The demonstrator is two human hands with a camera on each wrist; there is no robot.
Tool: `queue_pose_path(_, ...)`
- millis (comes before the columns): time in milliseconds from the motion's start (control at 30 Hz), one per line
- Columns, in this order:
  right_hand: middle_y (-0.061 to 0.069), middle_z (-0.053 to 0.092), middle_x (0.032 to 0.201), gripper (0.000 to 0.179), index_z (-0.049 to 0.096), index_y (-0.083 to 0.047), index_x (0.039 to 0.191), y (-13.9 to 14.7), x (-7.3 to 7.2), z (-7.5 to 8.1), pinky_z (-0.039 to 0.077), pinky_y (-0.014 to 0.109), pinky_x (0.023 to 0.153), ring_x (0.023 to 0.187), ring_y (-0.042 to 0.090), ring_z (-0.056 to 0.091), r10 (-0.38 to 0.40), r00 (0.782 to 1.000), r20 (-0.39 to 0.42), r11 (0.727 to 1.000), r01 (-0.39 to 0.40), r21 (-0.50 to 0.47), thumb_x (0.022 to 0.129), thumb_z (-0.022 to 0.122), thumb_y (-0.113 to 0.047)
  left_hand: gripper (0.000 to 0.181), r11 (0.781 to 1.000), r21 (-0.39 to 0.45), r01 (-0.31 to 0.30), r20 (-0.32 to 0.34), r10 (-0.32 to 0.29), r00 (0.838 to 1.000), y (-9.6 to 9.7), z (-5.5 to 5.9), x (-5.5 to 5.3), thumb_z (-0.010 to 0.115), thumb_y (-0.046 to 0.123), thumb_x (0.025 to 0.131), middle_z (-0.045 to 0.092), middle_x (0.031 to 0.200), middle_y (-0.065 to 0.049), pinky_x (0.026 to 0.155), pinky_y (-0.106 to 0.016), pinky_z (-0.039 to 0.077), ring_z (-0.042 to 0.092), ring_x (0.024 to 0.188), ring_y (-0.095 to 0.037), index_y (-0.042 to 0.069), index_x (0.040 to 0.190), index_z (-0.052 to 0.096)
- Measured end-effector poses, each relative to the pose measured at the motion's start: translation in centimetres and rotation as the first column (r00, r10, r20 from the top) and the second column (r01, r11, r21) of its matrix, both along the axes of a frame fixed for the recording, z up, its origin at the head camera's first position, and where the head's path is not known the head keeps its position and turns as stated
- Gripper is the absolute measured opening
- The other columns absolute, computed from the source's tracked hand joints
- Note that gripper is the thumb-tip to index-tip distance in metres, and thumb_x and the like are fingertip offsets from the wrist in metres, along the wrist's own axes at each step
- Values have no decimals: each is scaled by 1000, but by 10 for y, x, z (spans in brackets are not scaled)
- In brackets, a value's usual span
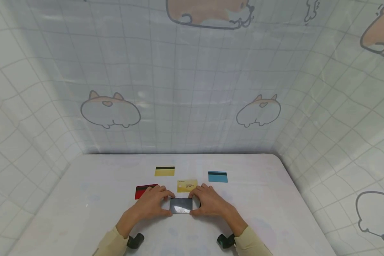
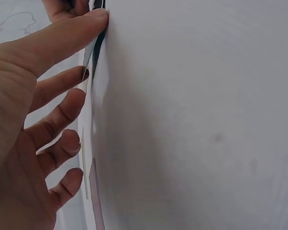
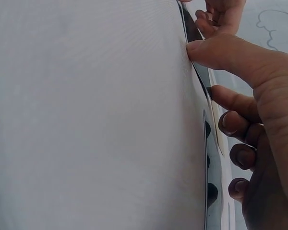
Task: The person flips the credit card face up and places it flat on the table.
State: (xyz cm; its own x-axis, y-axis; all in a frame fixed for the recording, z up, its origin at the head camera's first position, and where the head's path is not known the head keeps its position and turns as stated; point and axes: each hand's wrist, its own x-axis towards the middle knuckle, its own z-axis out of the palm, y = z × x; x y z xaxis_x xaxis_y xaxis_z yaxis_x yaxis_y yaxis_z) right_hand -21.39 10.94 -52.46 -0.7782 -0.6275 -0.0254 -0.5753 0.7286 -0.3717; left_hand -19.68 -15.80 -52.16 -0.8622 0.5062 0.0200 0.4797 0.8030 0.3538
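Note:
A dark grey card (image 1: 181, 206) with a glossy, light-catching face is in front of the person, between both hands. The left hand (image 1: 153, 203) holds its left end, thumb at the near corner and index finger at the far corner. At the right end, the right hand (image 1: 210, 202) grips it the same way. In the left wrist view the card (image 2: 97, 52) appears nearly edge-on. A red card (image 1: 142, 191) with a black stripe lies partly hidden behind the left hand. Under the right hand's other fingers, another card's edge (image 3: 205, 167) shows in the right wrist view.
A gold card (image 1: 187, 185) with printing lies just beyond the grey one. Farther back are a yellow card (image 1: 164, 171) and a blue card (image 1: 217, 177), both with dark stripes. The white tabletop (image 1: 83, 213) meets curtain-like walls (image 1: 192, 89) with a grid and animal drawings.

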Motion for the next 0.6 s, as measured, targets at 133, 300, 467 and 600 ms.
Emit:
queue_pose_path(133, -19, 55, 96, 49, 60, -30, 107, 0, 0, 0, 33, 28, 72, 87, 6, 40, 2, 1000, 1, 1000, -2, 8, 69, 73, -58, 50, 1000, 0, 18, -17, -18, 1000, -1, 1, 0, 77, 58, 65, 49, 82, 19, 79, -38, 33, 45, 85, -5, 34, 107, 64)
queue_pose_path(300, -18, 56, 101, 55, 60, -29, 112, 0, 0, 0, 36, 31, 77, 90, 7, 41, 1, 1000, -3, 1000, -1, 11, 69, 70, -63, 50, 1000, 6, 22, -35, -22, 999, -1, 3, 0, 76, 58, 66, 49, 80, 18, 82, -41, 34, 43, 84, -6, 31, 107, 66)
queue_pose_path(467, -16, 56, 107, 62, 58, -30, 117, -2, 0, 1, 38, 36, 84, 94, 6, 42, -6, 1000, -1, 1000, 6, 19, 68, 68, -67, 52, 1000, 11, 16, -45, -15, 999, -1, 7, -2, 75, 60, 66, 50, 79, 16, 84, -44, 35, 41, 84, -7, 31, 108, 67)
queue_pose_path(600, -15, 55, 105, 62, 57, -30, 117, -3, -1, 2, 38, 36, 83, 92, 7, 42, -12, 1000, -16, 999, 12, 30, 68, 69, -67, 54, 1000, 12, 15, -62, -14, 998, -2, 7, -4, 75, 61, 65, 49, 79, 17, 81, -41, 35, 41, 83, -7, 31, 109, 67)
